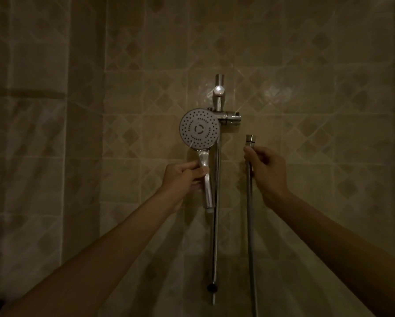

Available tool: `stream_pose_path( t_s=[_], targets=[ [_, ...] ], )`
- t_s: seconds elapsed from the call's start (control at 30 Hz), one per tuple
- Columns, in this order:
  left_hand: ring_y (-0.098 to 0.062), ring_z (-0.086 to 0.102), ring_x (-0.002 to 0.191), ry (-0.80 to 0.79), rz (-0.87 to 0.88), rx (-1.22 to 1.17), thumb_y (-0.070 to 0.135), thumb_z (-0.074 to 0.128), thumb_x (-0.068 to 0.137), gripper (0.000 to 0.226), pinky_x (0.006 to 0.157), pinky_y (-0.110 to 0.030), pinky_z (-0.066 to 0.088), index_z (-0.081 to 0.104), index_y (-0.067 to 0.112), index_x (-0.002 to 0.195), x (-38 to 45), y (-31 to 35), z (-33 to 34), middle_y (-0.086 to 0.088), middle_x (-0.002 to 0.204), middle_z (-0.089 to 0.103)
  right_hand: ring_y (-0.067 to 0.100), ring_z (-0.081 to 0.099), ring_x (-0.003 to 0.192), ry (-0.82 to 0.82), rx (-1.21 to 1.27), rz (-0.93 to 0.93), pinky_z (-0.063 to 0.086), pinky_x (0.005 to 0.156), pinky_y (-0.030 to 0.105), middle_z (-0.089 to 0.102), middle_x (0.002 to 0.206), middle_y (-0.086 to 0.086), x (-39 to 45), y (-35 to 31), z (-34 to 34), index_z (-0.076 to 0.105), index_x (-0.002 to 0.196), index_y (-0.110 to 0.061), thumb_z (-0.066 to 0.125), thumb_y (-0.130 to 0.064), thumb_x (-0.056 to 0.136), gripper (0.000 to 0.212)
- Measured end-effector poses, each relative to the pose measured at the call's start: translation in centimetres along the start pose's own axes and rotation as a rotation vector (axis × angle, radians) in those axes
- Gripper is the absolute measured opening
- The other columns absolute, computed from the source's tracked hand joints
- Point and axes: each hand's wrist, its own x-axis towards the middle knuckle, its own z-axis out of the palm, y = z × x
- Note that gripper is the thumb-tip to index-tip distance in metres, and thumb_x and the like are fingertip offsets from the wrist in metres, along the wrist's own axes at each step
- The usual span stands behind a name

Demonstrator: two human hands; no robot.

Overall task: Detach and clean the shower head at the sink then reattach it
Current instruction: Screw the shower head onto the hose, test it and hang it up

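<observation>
A round chrome shower head point(199, 128) with a dotted spray face points toward me, and my left hand point(184, 177) grips its handle just below the face. Its threaded lower end hangs free, apart from the hose. Over to the right, my right hand point(265, 167) grips the metal hose point(250, 225) just under its end nut point(251, 140), which points up. The hose drops straight down out of the frame.
A chrome slide rail point(216, 216) runs vertically between my hands, with an empty holder bracket point(230, 118) and a wall mount point(219, 90) at its top. Beige patterned tiles point(317, 110) cover the wall behind. The room is dim.
</observation>
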Motion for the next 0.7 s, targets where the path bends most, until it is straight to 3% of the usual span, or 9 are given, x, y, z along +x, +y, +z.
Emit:
stream_pose_path(
  t_s=[0.1, 0.3, 0.53, 0.7],
  targets=[
    [-0.005, 0.072, 0.071, 0.008, -0.026, -0.012, 0.003, 0.070, 0.090, 0.024, 0.066, -0.016, 0.059, 0.074, 0.004, 0.114, -1.3, -0.9, -0.5, -0.010, 0.097, 0.075, 0.013, 0.071, 0.075, -0.077, 0.066, 0.086, 0.058, 0.066, 0.022, 0.072, 0.086, 0.004, -4.2, 1.3, -0.2, 0.074, 0.109, -0.009, 0.062, -0.031, 0.102, 0.026],
    [-0.007, 0.075, 0.072, 0.037, -0.040, -0.091, 0.002, 0.071, 0.089, 0.018, 0.060, -0.016, 0.056, 0.075, 0.007, 0.106, -3.3, -2.6, -1.9, 0.003, 0.080, 0.079, 0.017, 0.066, 0.069, -0.256, 0.028, 0.183, 0.057, 0.064, 0.025, 0.070, 0.079, 0.004, -13.0, 4.4, -1.0, 0.073, 0.094, -0.012, 0.053, -0.029, 0.106, 0.029],
    [-0.013, 0.077, 0.083, 0.115, -0.087, -0.176, 0.004, 0.071, 0.089, 0.026, 0.070, -0.023, 0.061, 0.073, 0.004, 0.115, -5.5, -4.8, -3.2, -0.002, 0.090, 0.080, -0.004, 0.060, 0.059, -0.271, -0.036, 0.306, 0.048, 0.053, 0.014, 0.070, 0.066, -0.014, -21.1, 6.1, -0.4, 0.081, 0.088, -0.036, 0.059, -0.043, 0.101, 0.027],
    [-0.016, 0.077, 0.087, 0.148, -0.132, -0.305, 0.004, 0.069, 0.091, 0.015, 0.071, -0.025, 0.061, 0.074, 0.011, 0.103, -6.7, -6.0, -3.2, -0.003, 0.090, 0.081, -0.004, 0.048, 0.050, -0.237, -0.033, 0.374, 0.038, 0.047, 0.014, 0.058, 0.054, -0.015, -23.0, 5.9, -0.6, 0.080, 0.084, -0.035, 0.062, -0.054, 0.097, 0.029]
  ],
)
